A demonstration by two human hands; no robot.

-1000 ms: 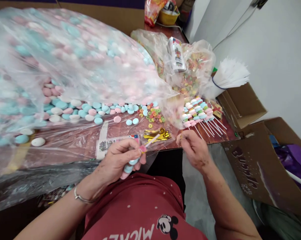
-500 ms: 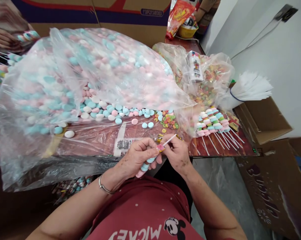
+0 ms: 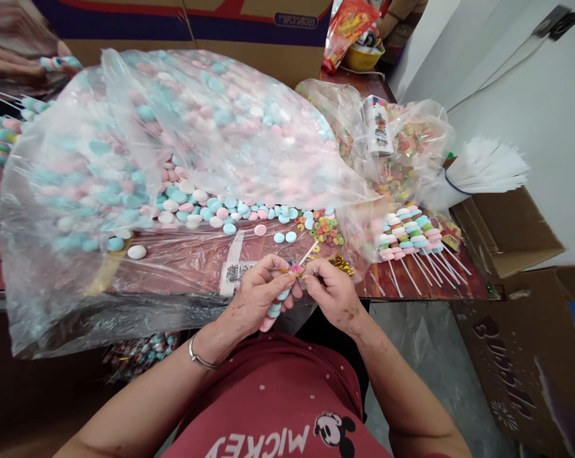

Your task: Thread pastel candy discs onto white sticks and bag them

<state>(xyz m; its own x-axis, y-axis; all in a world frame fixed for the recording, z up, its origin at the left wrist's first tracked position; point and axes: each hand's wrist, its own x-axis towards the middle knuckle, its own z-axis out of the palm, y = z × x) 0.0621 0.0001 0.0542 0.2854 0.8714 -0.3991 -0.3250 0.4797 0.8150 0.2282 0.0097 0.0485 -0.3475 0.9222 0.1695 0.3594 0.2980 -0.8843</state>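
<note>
My left hand (image 3: 261,292) is closed around a marshmallow skewer (image 3: 275,310) with blue and pink pieces, its white stick pointing up and away from me. A pink bit of wrapping (image 3: 295,270) sits gathered at the base of the stick, with a thin gold twist tie (image 3: 284,271) across it. Thumb and forefinger of my right hand (image 3: 332,292) are pinched together just right of the stick, at the end of the tie; the fingertips partly hide it. Behind my right hand lies a bunch of gold twist ties (image 3: 342,264).
A big clear bag of marshmallows (image 3: 221,127) covers much of the table. Gummy rings (image 3: 326,229) lie loose beside it. Finished-looking skewers (image 3: 409,235) are stacked at right, near white bags (image 3: 490,166) and an open carton (image 3: 511,229). Another person's hand (image 3: 15,63) works at far left.
My right hand has let go of the white stick and now pinches beside the pink wrapping. The skewer has shifted slightly left, and the gold ties show more.
</note>
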